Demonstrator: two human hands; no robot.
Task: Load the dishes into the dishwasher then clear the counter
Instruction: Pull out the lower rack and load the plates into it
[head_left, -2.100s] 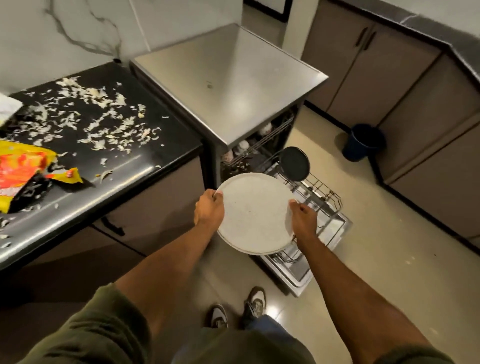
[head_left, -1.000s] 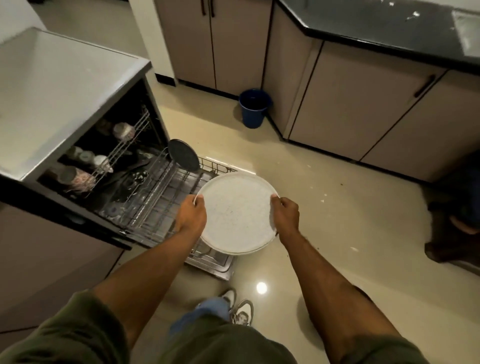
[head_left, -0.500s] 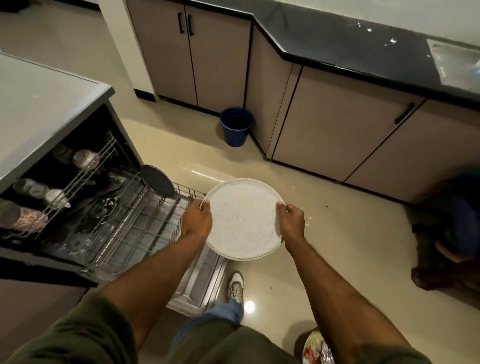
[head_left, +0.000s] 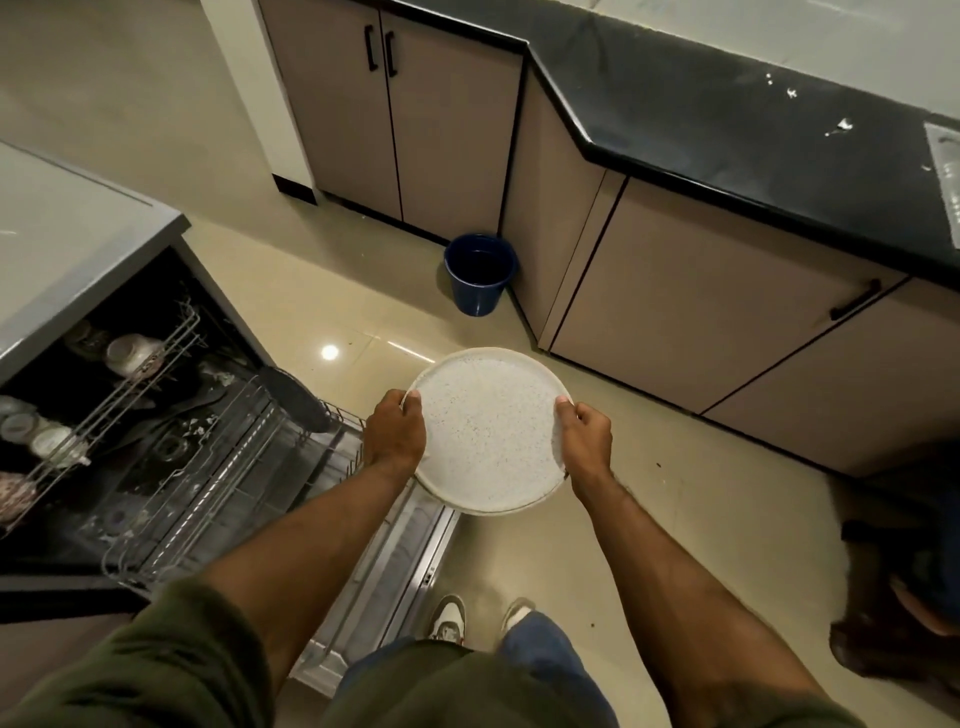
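left hand (head_left: 395, 434) and right hand (head_left: 584, 441) grip opposite rims of the speckled plate (head_left: 488, 431), held above the floor. the pulled-out lower rack (head_left: 223, 467) lies just left, one dark dish (head_left: 298, 397) on edge at its far end. blue bucket (head_left: 480, 273) stands beyond, beside the cabinets (head_left: 447, 130)

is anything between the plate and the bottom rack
Nothing visible blocks it. The left hand and right hand hold the plate in the air just right of the pulled-out rack. A dark dish stands at the rack's far end; the nearer wires look free.
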